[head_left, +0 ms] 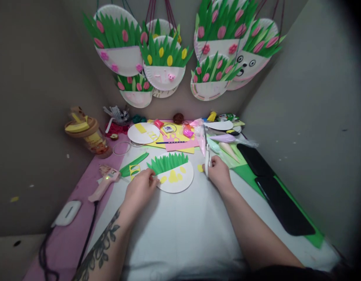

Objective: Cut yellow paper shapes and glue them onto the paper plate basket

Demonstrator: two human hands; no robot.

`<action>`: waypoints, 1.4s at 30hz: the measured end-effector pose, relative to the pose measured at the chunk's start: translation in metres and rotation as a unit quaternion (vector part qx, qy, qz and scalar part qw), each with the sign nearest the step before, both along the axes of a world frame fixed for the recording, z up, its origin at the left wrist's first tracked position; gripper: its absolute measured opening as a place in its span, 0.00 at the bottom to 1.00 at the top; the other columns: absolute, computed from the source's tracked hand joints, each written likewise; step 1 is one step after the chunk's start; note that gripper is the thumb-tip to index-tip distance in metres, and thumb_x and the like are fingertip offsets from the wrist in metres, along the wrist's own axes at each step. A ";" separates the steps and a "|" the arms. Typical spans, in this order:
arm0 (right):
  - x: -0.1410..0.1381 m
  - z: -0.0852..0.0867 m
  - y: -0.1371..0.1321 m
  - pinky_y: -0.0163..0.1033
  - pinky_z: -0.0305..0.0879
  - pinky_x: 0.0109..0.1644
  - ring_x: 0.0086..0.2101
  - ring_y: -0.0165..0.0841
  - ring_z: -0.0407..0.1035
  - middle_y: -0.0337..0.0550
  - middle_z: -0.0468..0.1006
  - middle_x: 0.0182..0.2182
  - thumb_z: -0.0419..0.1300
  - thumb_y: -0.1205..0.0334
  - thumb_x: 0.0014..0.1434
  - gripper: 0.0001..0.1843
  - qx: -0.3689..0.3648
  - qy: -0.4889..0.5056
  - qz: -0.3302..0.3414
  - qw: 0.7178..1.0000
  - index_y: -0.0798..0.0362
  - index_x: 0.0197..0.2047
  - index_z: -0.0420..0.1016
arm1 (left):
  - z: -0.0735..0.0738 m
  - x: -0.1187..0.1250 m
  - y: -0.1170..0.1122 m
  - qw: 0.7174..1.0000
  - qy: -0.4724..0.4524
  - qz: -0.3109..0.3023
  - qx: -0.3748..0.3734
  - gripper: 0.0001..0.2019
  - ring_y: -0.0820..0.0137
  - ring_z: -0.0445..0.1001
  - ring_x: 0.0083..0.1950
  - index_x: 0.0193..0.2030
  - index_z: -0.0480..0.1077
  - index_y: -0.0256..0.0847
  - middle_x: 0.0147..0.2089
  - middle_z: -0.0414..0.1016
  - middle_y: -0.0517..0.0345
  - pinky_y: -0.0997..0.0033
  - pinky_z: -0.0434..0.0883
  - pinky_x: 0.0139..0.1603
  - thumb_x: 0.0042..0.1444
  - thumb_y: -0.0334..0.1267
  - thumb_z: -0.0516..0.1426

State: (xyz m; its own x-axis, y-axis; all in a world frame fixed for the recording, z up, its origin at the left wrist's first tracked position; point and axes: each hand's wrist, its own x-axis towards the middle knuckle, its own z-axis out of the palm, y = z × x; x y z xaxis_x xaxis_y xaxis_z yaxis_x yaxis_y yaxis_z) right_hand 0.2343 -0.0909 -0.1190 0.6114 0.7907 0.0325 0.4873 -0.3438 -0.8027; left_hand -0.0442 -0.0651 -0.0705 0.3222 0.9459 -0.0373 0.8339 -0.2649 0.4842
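Note:
A white paper plate half (177, 177) lies on the white table top, with green paper grass (168, 161) along its upper edge and several yellow paper shapes on it. My left hand (141, 188) rests at the plate's left rim, fingers pinched on a small yellow piece (163, 179). My right hand (218, 171) sits to the plate's right, closed round the handles of white scissors (207, 158) that point away from me. A small yellow scrap (200, 168) lies between the plate and my right hand.
A pink glue gun (106, 182) and green and yellow offcuts (133, 166) lie left of the plate. Coloured paper, another plate (143, 133), yarn and bits crowd the back. Black pads (274, 193) lie on green sheet at right. Finished plate crafts (164, 64) hang on the wall.

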 end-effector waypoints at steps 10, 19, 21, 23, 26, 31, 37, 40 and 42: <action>0.030 0.018 -0.008 0.37 0.58 0.31 0.32 0.40 0.70 0.47 0.79 0.31 0.59 0.46 0.52 0.19 -0.089 -0.175 0.009 0.980 0.53 0.35 0.75 | -0.008 0.011 -0.007 0.996 0.027 -0.074 0.050 0.22 0.53 0.63 0.57 0.53 0.65 0.39 0.56 0.66 0.47 0.56 0.64 0.54 0.51 0.39 0.58; 0.035 0.014 -0.014 0.44 0.63 0.47 0.48 0.49 0.69 0.58 0.76 0.49 0.52 0.51 0.59 0.26 -0.128 -0.252 0.038 0.959 0.61 0.53 0.73 | -0.013 0.013 -0.008 0.995 0.022 -0.091 0.042 0.33 0.51 0.59 0.60 0.58 0.61 0.40 0.58 0.66 0.47 0.52 0.62 0.56 0.45 0.43 0.64; 0.037 0.017 -0.016 0.44 0.63 0.46 0.47 0.49 0.70 0.59 0.76 0.48 0.51 0.51 0.60 0.27 -0.121 -0.259 0.004 0.958 0.61 0.53 0.73 | -0.014 0.013 -0.008 0.995 0.021 -0.090 0.033 0.32 0.50 0.60 0.59 0.57 0.61 0.40 0.57 0.68 0.47 0.52 0.62 0.56 0.45 0.41 0.64; 0.041 0.021 -0.018 0.44 0.64 0.45 0.46 0.50 0.70 0.61 0.76 0.48 0.51 0.51 0.60 0.27 -0.124 -0.266 -0.023 0.956 0.61 0.54 0.72 | -0.014 0.014 -0.006 0.996 0.018 -0.089 0.023 0.31 0.50 0.60 0.59 0.57 0.62 0.39 0.56 0.69 0.47 0.52 0.62 0.55 0.46 0.40 0.64; 0.043 0.024 -0.020 0.43 0.64 0.42 0.45 0.48 0.71 0.60 0.77 0.47 0.52 0.51 0.59 0.27 -0.140 -0.263 -0.023 0.954 0.61 0.54 0.72 | -0.015 0.012 -0.003 0.996 0.012 -0.090 0.010 0.32 0.50 0.60 0.60 0.58 0.61 0.37 0.57 0.69 0.46 0.52 0.62 0.56 0.45 0.38 0.64; 0.038 0.027 -0.023 0.42 0.63 0.40 0.44 0.47 0.71 0.59 0.76 0.48 0.52 0.50 0.59 0.26 -0.144 -0.270 0.022 0.952 0.59 0.52 0.73 | -0.018 0.007 0.006 0.996 0.004 -0.093 0.006 0.33 0.51 0.60 0.60 0.59 0.61 0.37 0.57 0.70 0.45 0.52 0.62 0.57 0.46 0.36 0.64; 0.031 0.025 -0.024 0.40 0.60 0.35 0.39 0.46 0.73 0.57 0.78 0.41 0.51 0.48 0.60 0.23 -0.191 -0.291 0.055 0.936 0.56 0.47 0.76 | -0.019 0.000 0.018 0.996 0.004 -0.089 0.022 0.30 0.53 0.63 0.59 0.59 0.62 0.39 0.56 0.71 0.46 0.54 0.64 0.55 0.48 0.33 0.62; 0.031 0.022 -0.025 0.40 0.60 0.35 0.38 0.45 0.73 0.56 0.79 0.40 0.53 0.51 0.59 0.21 -0.195 -0.292 0.079 0.933 0.57 0.47 0.76 | -0.018 -0.001 0.018 0.995 0.002 -0.094 0.033 0.28 0.54 0.63 0.58 0.59 0.62 0.38 0.55 0.71 0.45 0.54 0.64 0.55 0.50 0.32 0.60; 0.031 0.023 -0.026 0.40 0.60 0.35 0.37 0.45 0.73 0.56 0.79 0.40 0.54 0.53 0.58 0.20 -0.198 -0.292 0.088 0.931 0.56 0.47 0.75 | -0.019 -0.001 0.016 0.994 -0.003 -0.102 0.046 0.28 0.54 0.62 0.59 0.59 0.61 0.38 0.56 0.70 0.46 0.54 0.64 0.56 0.50 0.35 0.60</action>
